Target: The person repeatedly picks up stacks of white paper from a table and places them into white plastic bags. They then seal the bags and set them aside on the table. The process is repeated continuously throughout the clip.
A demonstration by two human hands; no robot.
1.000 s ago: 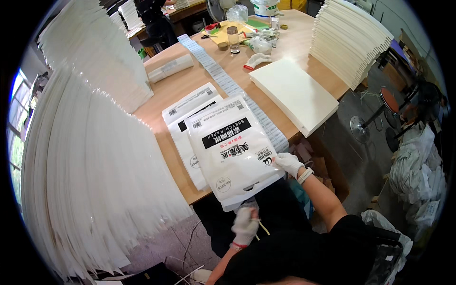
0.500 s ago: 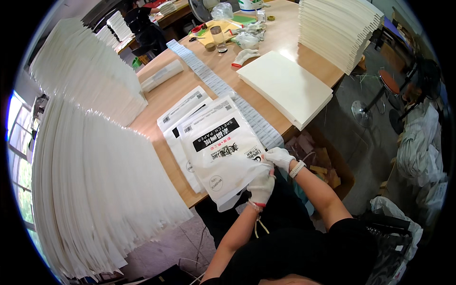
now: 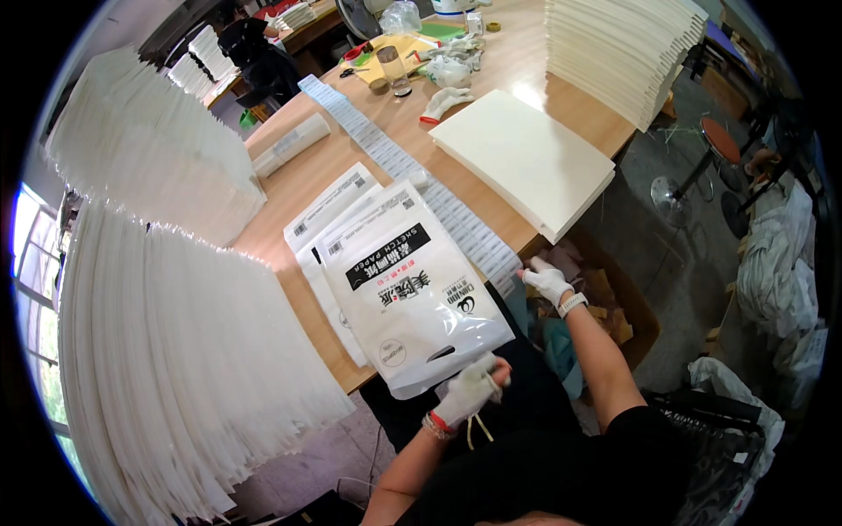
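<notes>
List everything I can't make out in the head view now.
- Head view: most of the lower package's front, covered by the upper package.
- Head view: the white tub's top, cut off by the upper edge.
- Head view: whether the left hand touches the upper package; its glove hides any contact.
- Head view: some scraps in the brown carton, behind the right forearm.

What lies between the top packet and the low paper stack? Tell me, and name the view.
From the top packet: a printed strip, then bare table up to the low paper stack. The head view shows it.
</notes>
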